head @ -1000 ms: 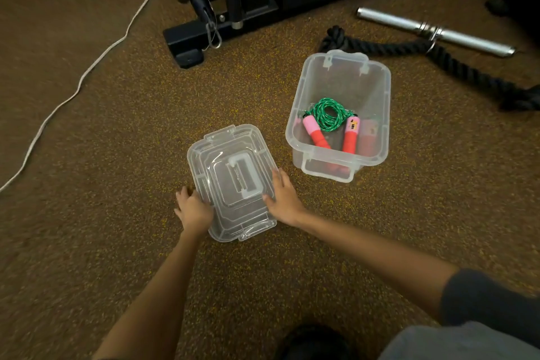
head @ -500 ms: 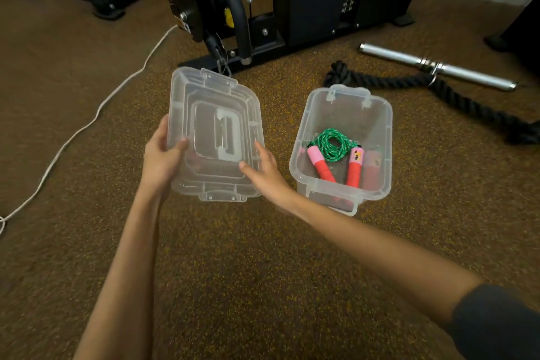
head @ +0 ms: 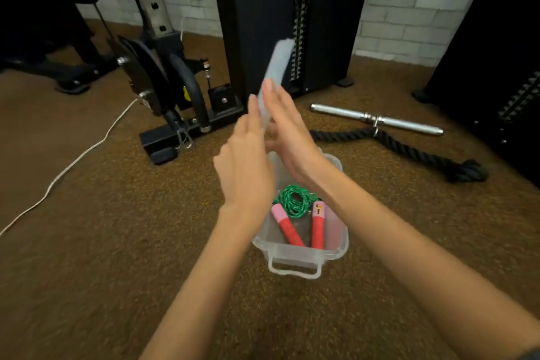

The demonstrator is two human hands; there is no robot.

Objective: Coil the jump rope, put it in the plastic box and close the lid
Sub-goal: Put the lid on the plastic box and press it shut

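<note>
Two hands, left hand [head: 245, 166] and right hand [head: 292, 137], flat-fingered, clamping edge-on lid [head: 276, 67] between them, open plastic box [head: 295, 251] with coiled jump rope [head: 293, 203] just below

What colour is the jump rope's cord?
Green with lighter flecks, coiled in the plastic box; head view.

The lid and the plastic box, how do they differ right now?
The lid is up in the air, edge-on and blurred, held between the left hand and right hand; the plastic box sits open on the carpet. The lid holds nothing; the plastic box holds the coiled jump rope. Both are clear plastic.
</note>
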